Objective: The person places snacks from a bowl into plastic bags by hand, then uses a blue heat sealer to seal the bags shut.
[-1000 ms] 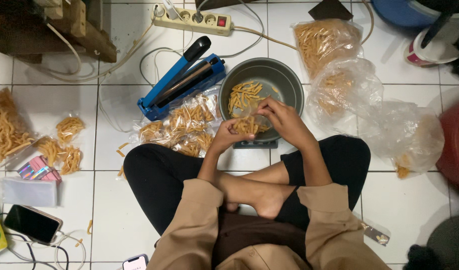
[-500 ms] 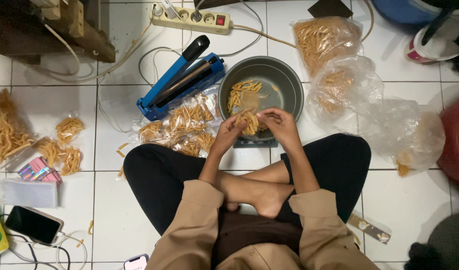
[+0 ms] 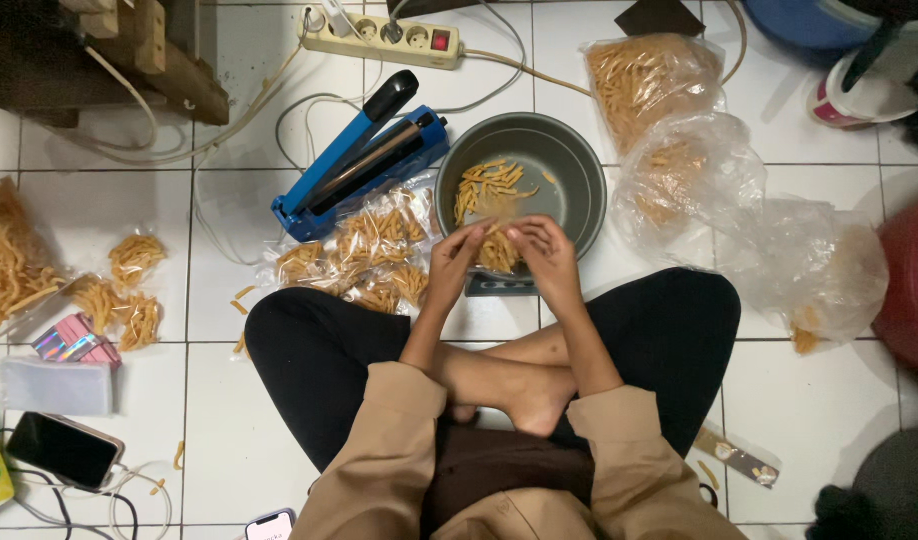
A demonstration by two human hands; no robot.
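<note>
Between my two hands hangs a small clear plastic bag of yellow snack sticks [image 3: 498, 248], over the near rim of a grey metal bowl [image 3: 569, 165]. My left hand [image 3: 449, 262] pinches the bag's left side. My right hand [image 3: 544, 252] pinches its right side at the top. More loose snack sticks [image 3: 486, 185] lie inside the bowl. A small scale [image 3: 499, 286] peeks out under the bowl's near edge. I sit cross-legged on the white tiled floor.
A blue heat sealer [image 3: 364, 160] lies left of the bowl, with a pile of filled small bags [image 3: 364, 255] in front of it. A power strip [image 3: 384, 40] is at the top. Large snack bags [image 3: 654, 80] sit right. Phones [image 3: 64, 450] lie at lower left.
Both hands have drawn slightly toward me and closer together on the small bag. My right hand has moved left and its fingers have closed at the bag's top.
</note>
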